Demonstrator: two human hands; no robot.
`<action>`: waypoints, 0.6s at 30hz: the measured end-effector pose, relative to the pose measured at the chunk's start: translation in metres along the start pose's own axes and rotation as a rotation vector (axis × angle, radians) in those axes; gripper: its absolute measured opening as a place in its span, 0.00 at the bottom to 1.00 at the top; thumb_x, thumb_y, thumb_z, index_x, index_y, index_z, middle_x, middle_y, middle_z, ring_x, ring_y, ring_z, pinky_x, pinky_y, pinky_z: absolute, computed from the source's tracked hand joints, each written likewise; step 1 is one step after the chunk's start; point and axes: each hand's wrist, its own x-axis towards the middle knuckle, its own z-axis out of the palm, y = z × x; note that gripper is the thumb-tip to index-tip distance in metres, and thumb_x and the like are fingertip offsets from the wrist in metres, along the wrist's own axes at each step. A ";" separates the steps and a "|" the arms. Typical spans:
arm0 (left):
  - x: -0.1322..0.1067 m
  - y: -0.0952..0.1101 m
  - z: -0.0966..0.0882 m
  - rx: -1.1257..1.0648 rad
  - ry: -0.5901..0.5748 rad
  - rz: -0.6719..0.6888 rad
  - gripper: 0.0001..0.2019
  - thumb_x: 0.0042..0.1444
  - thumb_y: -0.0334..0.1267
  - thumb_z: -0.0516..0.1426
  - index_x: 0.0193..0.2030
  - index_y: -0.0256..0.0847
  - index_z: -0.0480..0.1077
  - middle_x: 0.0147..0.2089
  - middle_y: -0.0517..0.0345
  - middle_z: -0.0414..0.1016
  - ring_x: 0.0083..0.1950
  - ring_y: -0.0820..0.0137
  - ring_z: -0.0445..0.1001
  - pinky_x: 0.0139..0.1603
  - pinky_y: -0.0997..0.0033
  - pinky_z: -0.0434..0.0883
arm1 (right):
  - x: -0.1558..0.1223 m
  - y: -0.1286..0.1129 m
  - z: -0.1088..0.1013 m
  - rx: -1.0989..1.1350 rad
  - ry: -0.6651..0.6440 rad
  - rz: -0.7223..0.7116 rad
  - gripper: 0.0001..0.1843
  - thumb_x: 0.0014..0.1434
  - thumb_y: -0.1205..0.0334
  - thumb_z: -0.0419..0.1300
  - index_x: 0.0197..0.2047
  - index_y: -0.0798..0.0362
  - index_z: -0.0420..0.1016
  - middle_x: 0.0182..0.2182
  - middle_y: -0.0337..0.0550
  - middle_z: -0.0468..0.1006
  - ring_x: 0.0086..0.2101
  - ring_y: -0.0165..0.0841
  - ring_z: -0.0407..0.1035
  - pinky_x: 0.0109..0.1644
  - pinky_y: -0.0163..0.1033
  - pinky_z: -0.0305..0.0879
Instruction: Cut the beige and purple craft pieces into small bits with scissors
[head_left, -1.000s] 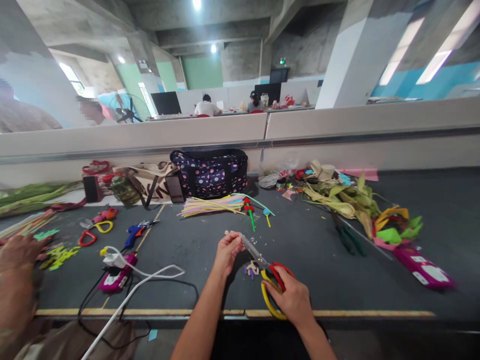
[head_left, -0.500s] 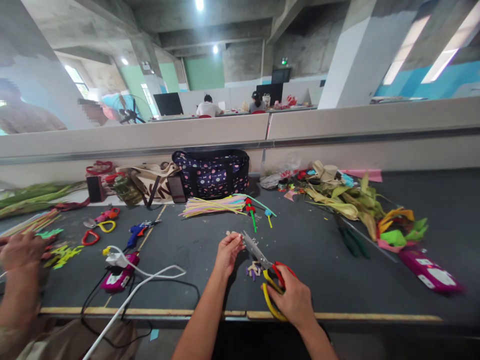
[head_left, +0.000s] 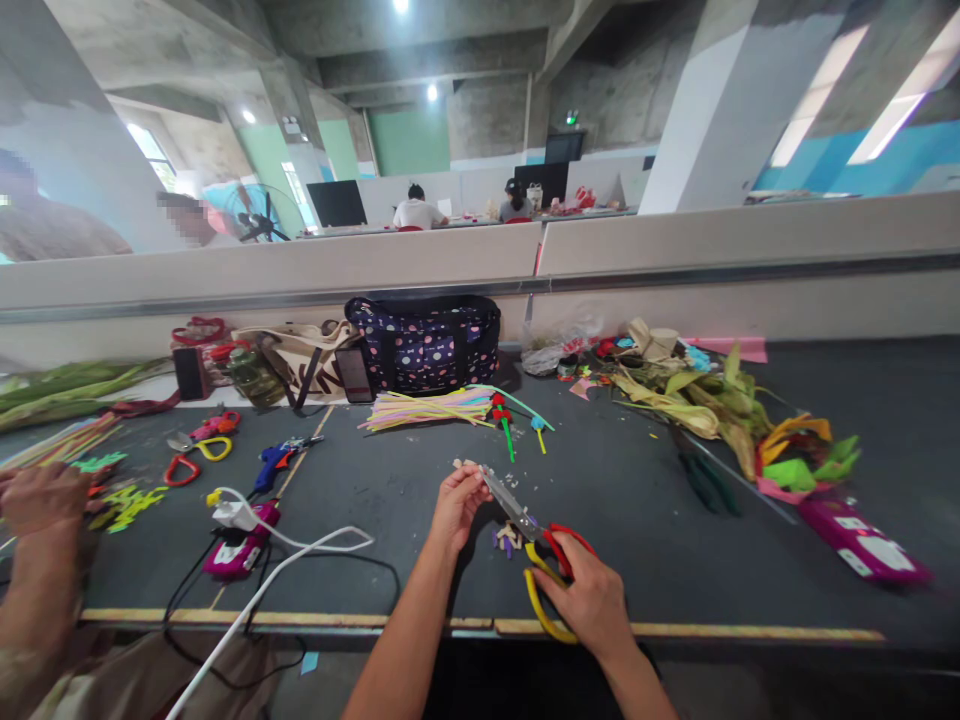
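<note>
My left hand [head_left: 454, 506] pinches a small pale piece [head_left: 463, 464] between thumb and fingertips; the fingers hide most of it, so its kind is unclear. Red-and-yellow-handled scissors [head_left: 553, 606] are in my right hand [head_left: 590, 592], fingers through the loops. Their blades point up and left, with the tips at the left fingertips. Beneath the blades lies a little heap of purple and cream cut pieces [head_left: 508, 541]. Tiny pale scraps [head_left: 534, 478] are scattered beyond it. Farther back sits a bundle of pastel pipe cleaners [head_left: 427, 411] beside a red-and-green pipe cleaner figure [head_left: 501, 412].
A white cable [head_left: 300, 553] runs from a purple power strip [head_left: 238, 545] at left, near a blue glue gun [head_left: 276, 462]. Another person's hand [head_left: 43, 498] works at far left. Dark pliers [head_left: 709, 478], dried husks [head_left: 675, 400] and a patterned bag [head_left: 427, 345] lie around.
The scissor blades have come closer together at the left fingertips. Both hands stay in nearly the same place.
</note>
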 end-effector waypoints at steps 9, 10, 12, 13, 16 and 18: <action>-0.002 0.000 0.006 0.028 -0.015 0.000 0.15 0.39 0.37 0.70 0.32 0.33 0.74 0.26 0.59 0.73 0.23 0.78 0.70 0.30 0.75 0.72 | -0.002 0.003 0.003 -0.020 0.011 -0.013 0.28 0.58 0.41 0.55 0.52 0.53 0.70 0.43 0.47 0.79 0.38 0.34 0.75 0.42 0.37 0.70; -0.002 0.000 0.006 0.026 -0.015 -0.004 0.15 0.39 0.37 0.70 0.32 0.33 0.74 0.26 0.59 0.73 0.23 0.77 0.70 0.30 0.75 0.72 | -0.002 0.003 0.003 -0.017 0.014 -0.013 0.28 0.58 0.41 0.55 0.52 0.53 0.70 0.42 0.47 0.79 0.37 0.34 0.75 0.42 0.36 0.70; -0.002 -0.001 0.006 0.021 -0.017 -0.010 0.16 0.39 0.37 0.70 0.33 0.33 0.74 0.26 0.59 0.73 0.23 0.77 0.70 0.30 0.75 0.72 | -0.001 0.002 0.003 -0.013 0.014 -0.011 0.28 0.58 0.41 0.55 0.52 0.53 0.69 0.42 0.46 0.79 0.35 0.32 0.75 0.40 0.35 0.70; -0.002 -0.001 0.006 0.019 -0.020 -0.012 0.15 0.39 0.37 0.70 0.33 0.33 0.74 0.26 0.59 0.73 0.23 0.77 0.70 0.30 0.75 0.72 | -0.001 0.002 0.003 -0.013 0.015 -0.009 0.28 0.58 0.41 0.55 0.52 0.53 0.70 0.42 0.46 0.79 0.34 0.32 0.75 0.40 0.35 0.70; -0.002 -0.001 0.006 0.011 -0.028 -0.019 0.15 0.39 0.36 0.70 0.33 0.33 0.73 0.26 0.59 0.73 0.23 0.77 0.70 0.30 0.75 0.72 | -0.002 0.003 0.005 -0.014 0.017 -0.002 0.28 0.58 0.41 0.56 0.52 0.53 0.70 0.42 0.46 0.79 0.34 0.32 0.75 0.40 0.35 0.70; -0.003 -0.001 0.007 0.006 -0.028 -0.026 0.15 0.39 0.36 0.70 0.32 0.33 0.73 0.25 0.60 0.73 0.23 0.77 0.70 0.30 0.75 0.72 | -0.004 0.004 0.006 -0.019 0.019 0.002 0.28 0.57 0.41 0.56 0.52 0.52 0.70 0.42 0.46 0.79 0.34 0.32 0.75 0.41 0.36 0.70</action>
